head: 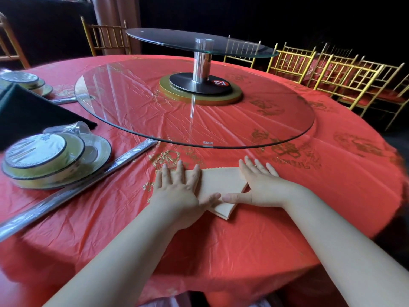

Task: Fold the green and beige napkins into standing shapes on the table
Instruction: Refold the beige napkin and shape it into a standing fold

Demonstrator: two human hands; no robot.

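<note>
One wide-angle view, worn at the person's head, looks forward and down across the round tabletop from its near edge, which lies close below. The far edge and the gold chairs beyond bend with the lens.

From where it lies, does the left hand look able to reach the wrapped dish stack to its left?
Probably yes: the left hand lies flat on the beige napkin, gripping nothing, and only a low silver-wrapped strip lies between it and the wrapped dish stack.
</note>
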